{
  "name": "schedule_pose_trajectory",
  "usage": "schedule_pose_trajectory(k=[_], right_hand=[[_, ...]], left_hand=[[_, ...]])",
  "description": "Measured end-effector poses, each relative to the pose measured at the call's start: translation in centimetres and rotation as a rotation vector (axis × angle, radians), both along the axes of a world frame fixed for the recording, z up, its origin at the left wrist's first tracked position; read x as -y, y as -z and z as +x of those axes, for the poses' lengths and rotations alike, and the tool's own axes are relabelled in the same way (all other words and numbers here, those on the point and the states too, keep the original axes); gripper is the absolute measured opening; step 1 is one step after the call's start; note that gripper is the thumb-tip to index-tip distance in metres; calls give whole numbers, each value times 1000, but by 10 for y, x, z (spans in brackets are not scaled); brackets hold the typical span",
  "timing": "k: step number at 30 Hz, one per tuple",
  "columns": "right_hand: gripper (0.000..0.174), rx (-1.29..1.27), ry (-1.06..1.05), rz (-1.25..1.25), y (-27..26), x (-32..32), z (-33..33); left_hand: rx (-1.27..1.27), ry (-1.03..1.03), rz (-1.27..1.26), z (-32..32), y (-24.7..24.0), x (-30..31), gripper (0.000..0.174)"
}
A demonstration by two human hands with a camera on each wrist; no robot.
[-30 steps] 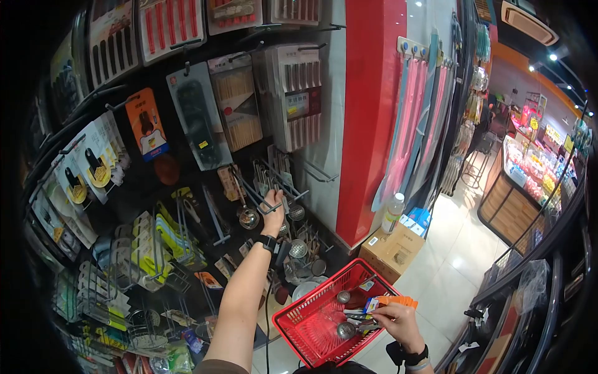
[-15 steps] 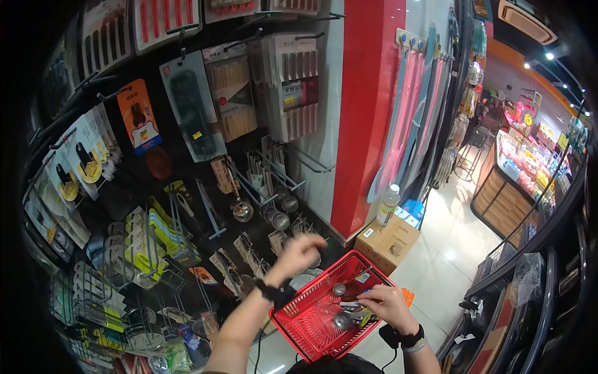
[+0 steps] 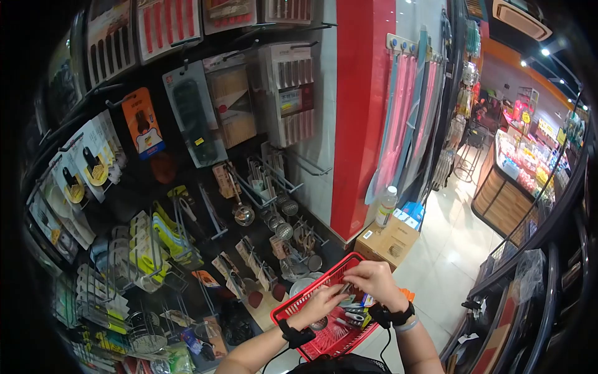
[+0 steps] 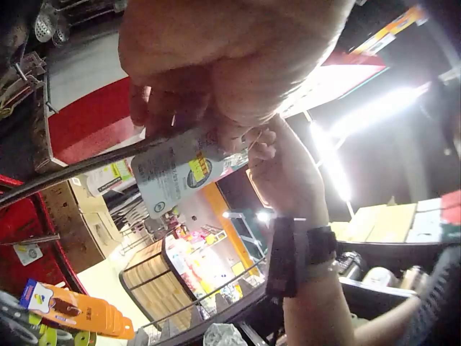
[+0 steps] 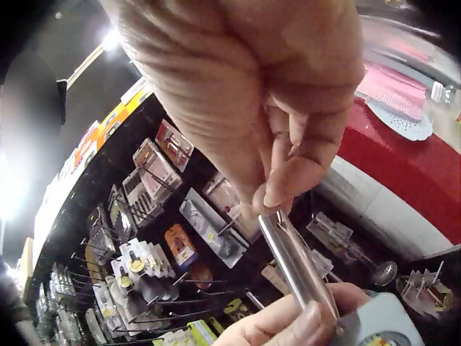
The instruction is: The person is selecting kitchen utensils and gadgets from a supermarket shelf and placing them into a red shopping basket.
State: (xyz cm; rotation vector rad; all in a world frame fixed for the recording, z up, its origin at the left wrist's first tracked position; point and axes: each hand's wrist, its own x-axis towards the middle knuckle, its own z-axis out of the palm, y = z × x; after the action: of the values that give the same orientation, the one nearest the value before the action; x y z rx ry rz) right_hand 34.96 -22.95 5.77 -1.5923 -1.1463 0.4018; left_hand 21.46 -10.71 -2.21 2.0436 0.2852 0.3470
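Note:
Both hands meet over a red shopping basket point(image 3: 293, 311). My right hand point(image 3: 377, 283) pinches the end of a shiny metal handle point(image 5: 292, 259); what the handle belongs to is hidden. Lower down, fingers and thumb of my left hand point(image 3: 321, 305) grip the same handle, beside a pale card point(image 4: 176, 173) with a yellow sticker. Under the left hand in the head view shows a round metal utensil head point(image 3: 319, 323). Inside the basket lie several utensils with green and dark handles point(image 3: 356, 316), and an orange packaged item point(image 4: 83, 310) sits at its right side.
To the left stands a wall rack with hanging ladles point(image 3: 244, 215), skimmers point(image 3: 284, 230) and carded kitchenware. A red pillar point(image 3: 355, 124) rises ahead. Behind the basket, a cardboard box point(image 3: 389, 243) carries a bottle point(image 3: 386, 206). A dark shelf edge point(image 3: 542, 299) runs along the right.
My left hand has come down from the hanging utensils to the basket and joined the right hand. The right hand has shifted slightly up and left, and both now hold the metal handle.

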Motion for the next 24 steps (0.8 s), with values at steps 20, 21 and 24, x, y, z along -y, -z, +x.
schedule_pose_trajectory(k=[20, 21, 24], right_hand=[[25, -52, 121, -243, 74, 65, -11], [25, -79, 123, -260, 82, 68, -10], [25, -85, 129, -309, 88, 74, -10]], left_hand=[[252, -547, -41, 144, -37, -171, 30], [220, -587, 1, 146, -33, -178, 30], [259, -653, 48, 152, -28, -198, 31]])
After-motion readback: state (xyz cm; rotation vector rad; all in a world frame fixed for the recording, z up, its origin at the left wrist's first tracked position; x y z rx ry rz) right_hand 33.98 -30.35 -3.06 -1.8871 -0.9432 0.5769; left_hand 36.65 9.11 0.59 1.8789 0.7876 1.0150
